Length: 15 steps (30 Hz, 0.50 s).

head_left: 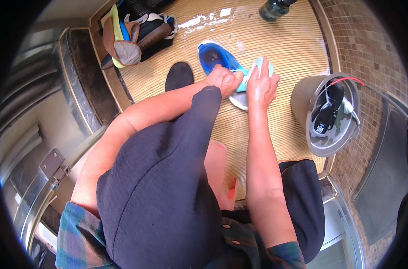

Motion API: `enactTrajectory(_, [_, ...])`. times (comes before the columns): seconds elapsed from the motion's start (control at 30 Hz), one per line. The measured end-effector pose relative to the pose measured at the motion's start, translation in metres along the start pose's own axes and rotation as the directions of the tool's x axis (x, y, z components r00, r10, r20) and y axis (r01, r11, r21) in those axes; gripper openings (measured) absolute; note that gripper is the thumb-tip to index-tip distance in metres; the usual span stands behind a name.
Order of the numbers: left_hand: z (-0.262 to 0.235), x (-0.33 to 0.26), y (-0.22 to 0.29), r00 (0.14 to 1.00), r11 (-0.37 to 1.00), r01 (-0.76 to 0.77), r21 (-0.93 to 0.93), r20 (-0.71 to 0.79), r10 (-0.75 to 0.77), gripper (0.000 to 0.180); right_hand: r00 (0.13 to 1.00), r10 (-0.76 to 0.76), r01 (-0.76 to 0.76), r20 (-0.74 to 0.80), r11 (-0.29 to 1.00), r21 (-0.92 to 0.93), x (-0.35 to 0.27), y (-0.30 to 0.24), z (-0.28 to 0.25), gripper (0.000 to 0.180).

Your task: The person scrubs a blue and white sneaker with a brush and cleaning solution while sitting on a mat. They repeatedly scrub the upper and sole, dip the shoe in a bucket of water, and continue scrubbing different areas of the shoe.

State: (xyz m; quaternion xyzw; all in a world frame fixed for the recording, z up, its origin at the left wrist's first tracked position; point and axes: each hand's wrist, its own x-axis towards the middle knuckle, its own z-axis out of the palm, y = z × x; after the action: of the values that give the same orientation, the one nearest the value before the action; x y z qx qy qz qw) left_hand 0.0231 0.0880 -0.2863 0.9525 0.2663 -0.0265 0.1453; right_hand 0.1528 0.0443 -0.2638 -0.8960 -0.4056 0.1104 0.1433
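Note:
A blue shoe [219, 54] with a white sole stands on the ribbed tan floor, its opening toward the far side. My left hand [225, 80] is closed on the shoe's upper near the laces. In my right hand [263, 87] is a pale teal piece [259, 64], a cloth or sponge, gripped against the near part of the shoe. My hands cover much of the upper. Just left of the shoe, a dark flat insole [179, 76] lies on the floor.
Several shoes [141, 38] are piled at the far left. A grey bucket [301, 96] at the right holds dark items with a white strap. A dark bottle [272, 11] stands at the far right. My knee and a pink stool [216, 168] are close below.

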Motion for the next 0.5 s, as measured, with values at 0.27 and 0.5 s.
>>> enactTrajectory(0.27, [0.004, -0.004, -0.001, 0.999, 1.000, -0.005, -0.005, -0.035, 0.004, 0.013, 0.976, -0.178, 0.195, -0.122, 0.970, 0.144, -0.054, -0.001, -0.025, 0.050])
enactTrajectory(0.5, [0.003, 0.004, 0.001, 0.999, 0.993, -0.028, 0.113, -0.034, 0.032, 0.014, 0.996, -0.091, 0.092, 0.015, 0.994, -0.063, -0.009, -0.003, -0.002, 0.047])
